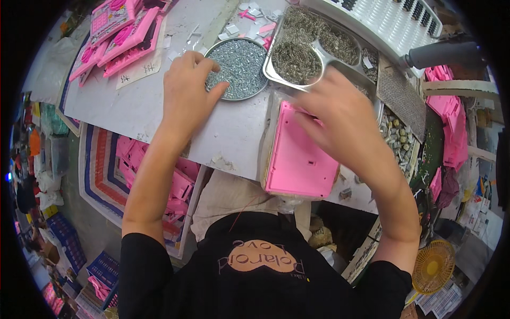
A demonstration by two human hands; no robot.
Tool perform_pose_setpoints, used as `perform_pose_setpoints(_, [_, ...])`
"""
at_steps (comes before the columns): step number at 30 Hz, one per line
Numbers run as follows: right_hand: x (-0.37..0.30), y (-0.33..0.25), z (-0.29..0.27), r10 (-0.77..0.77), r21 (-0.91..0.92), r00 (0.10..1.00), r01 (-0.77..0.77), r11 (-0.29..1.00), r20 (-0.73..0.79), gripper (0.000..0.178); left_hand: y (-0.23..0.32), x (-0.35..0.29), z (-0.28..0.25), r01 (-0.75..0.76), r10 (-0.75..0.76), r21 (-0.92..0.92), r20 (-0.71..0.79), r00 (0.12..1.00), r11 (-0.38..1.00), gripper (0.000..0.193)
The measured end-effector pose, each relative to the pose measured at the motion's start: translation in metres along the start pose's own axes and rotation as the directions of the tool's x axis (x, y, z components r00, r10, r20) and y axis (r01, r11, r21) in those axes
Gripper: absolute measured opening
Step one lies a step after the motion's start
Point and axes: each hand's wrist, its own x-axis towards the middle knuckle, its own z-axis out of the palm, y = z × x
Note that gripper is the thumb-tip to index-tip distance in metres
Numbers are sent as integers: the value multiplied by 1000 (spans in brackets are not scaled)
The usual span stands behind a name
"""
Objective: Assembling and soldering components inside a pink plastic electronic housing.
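My left hand [187,85] rests at the left rim of a round metal dish [209,52] full of small silvery screws [239,66]. Its thumb and forefinger reach over the screws and stand apart, with nothing visible between them. Above a flat pink plastic panel [297,154] hovers my right hand [334,109], smeared by motion; its fingertips are too blurred to read. The panel lies at the table's near edge. Just beyond that hand is a compartmented steel tray [276,72], heaped with small metal springs [295,63].
Pink plastic toy housings [125,40] are stacked at the far left. Below the table on the left, a striped bag [101,175] holds more pink parts. A grey powered tool [438,55] and a white perforated rack [388,26] stand far right. Loose metal bits [396,138] lie right of the panel.
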Motion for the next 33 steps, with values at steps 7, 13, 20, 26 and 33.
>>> perform_pose_setpoints(7, [111,13,99,-124,-184,978,155,971,169,14,-18,10,18,43,-43,8,97,994,999,12])
perform_pose_setpoints(13, [118,14,111,-152,-162,980,172,972,132,14,-28,16,21,5,-3,47,-47,999,999,12])
perform_pose_setpoints(20, [112,35,99,-96,-214,995,94,972,1,13,-14,23,28,76,-75,46,-20,997,996,13])
perform_pose_setpoints(26, [27,49,15,181,412,983,-159,897,-15,9,47,-10,20,214,-103,-485,244,964,848,14])
perform_pose_setpoints(33, [-96,72,10,521,878,795,-450,164,310,8,71,-21,20,415,-62,-572,535,843,708,12])
